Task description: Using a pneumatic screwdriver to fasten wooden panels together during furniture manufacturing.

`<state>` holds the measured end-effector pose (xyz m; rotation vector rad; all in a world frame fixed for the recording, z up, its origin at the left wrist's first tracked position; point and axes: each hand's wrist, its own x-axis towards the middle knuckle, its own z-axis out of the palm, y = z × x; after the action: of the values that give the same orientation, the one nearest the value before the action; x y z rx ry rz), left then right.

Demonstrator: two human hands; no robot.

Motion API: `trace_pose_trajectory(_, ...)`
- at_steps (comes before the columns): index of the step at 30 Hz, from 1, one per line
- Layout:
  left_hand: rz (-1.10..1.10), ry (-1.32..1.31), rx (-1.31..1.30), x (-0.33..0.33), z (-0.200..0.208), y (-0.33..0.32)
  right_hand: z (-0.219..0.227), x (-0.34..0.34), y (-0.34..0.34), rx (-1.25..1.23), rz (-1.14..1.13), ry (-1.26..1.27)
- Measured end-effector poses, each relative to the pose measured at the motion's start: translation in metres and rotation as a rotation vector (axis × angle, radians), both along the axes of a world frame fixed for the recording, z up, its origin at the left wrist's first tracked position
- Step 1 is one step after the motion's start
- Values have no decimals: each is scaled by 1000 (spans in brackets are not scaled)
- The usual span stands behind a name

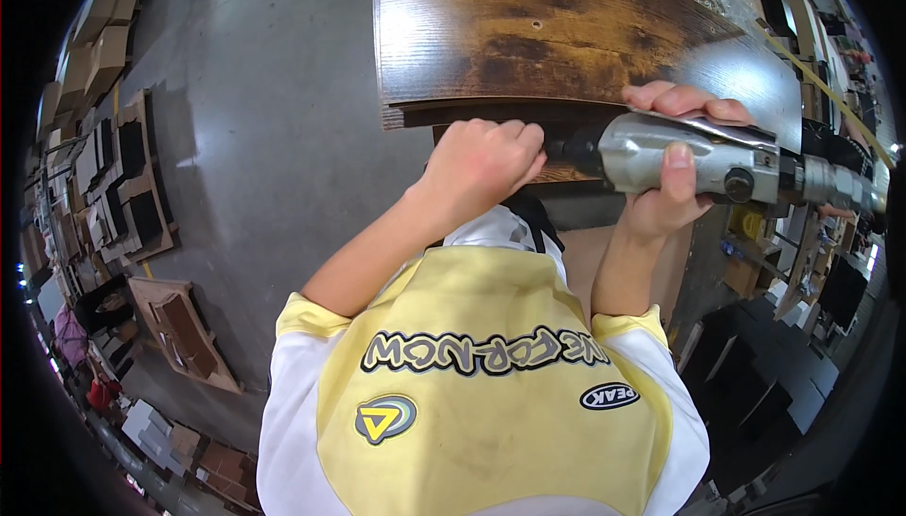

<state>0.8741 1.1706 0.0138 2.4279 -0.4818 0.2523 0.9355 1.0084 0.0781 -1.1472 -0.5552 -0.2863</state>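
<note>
My right hand (675,162) is wrapped round the silver metal body of an air tool (642,152), held level in front of my chest. Its thumb lies along the near side, and the other fingers curl over the far side. The tool's dark nose points left, toward my left hand (483,165). That hand is closed at the nose's tip; its fingers hide what is between them. Just beyond both hands lies a stack of glossy brown wood-grain boards (566,34), with small holes in the top one.
A metal hose coupling (830,184) sticks out from the tool's right end. Wooden pallets with flat panels (179,332) stand on the grey floor at left. Cardboard boxes (109,58) are stacked at the far left. Dark panels (783,355) and more goods fill the right side.
</note>
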Motion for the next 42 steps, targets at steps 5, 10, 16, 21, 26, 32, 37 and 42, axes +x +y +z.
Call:
trace_pose_trajectory(5, 119, -171, -94, 26, -7, -3, 11, 24, 7, -5, -179, -91)
trace_pose_trajectory(10, 240, -231, -342, 36, -15, -7, 20, 42, 14, 155, -205, -96)
trace_pose_trajectory(16, 236, -302, -322, 54, -19, -8, 22, 54, 16, 22, -146, -111)
trace_pose_trajectory(21, 322, -307, -181, 72, -27, -11, -2, 82, 27, -20, -163, -232)
trace_pose_trajectory(26, 408, -240, -53, 73, -33, -16, -19, 92, 26, -183, -99, -282)
trace_pose_trajectory(32, 482, -119, -187, 51, -23, 0, -24, 117, 37, -167, -68, -388)
trace_pose_trajectory(37, 542, 347, -711, -7, -2, 17, -27, 123, 44, -78, -105, -242)
trace_pose_trajectory(42, 445, 859, -1418, -44, -40, 24, -27, 128, 35, -218, -5, -388)
